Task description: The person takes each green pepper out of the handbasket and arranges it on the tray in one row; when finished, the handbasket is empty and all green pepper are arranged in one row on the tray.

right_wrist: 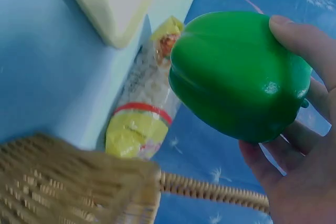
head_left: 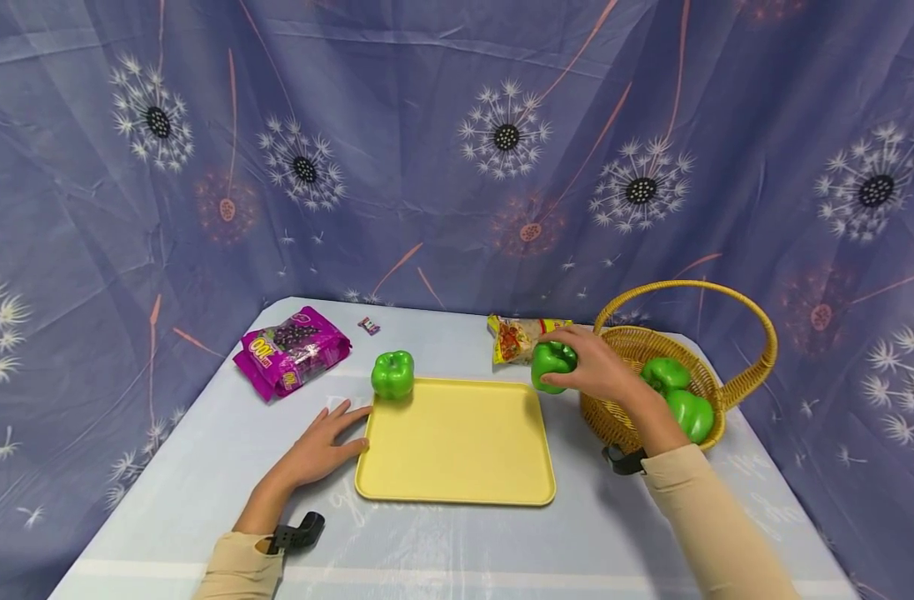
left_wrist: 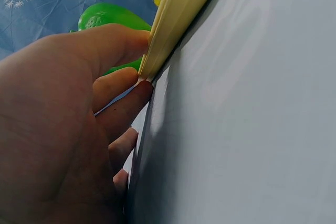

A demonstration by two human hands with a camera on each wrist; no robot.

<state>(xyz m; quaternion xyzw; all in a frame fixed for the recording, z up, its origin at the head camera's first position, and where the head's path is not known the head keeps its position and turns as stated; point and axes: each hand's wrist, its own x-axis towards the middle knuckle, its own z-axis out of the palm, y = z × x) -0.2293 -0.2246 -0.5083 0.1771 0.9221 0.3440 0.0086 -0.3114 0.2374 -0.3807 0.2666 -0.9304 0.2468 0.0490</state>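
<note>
My right hand [head_left: 593,364] grips a green bell pepper [head_left: 552,367] between thumb and fingers, held up just beyond the right rim of the yellow tray [head_left: 460,442]. Seen from the right wrist, the pepper [right_wrist: 236,74] is glossy, with its short stem toward the palm. A second green bell pepper [head_left: 392,375] stands at the tray's far left corner. My left hand [head_left: 322,446] rests on the table with fingers extended, thumb and index fingertips at the tray's left edge. In the left wrist view the thumb touches the side of the tray [left_wrist: 173,19].
At the right stands a wicker basket [head_left: 606,421] with a tall handle, holding green bell peppers [head_left: 689,414]. A yellow-and-clear snack bag [head_left: 512,340] lies behind the tray. A purple grape-pictured bag [head_left: 295,350] and a tiny wrapped packet [head_left: 369,325] lie back left, before a dandelion-print curtain.
</note>
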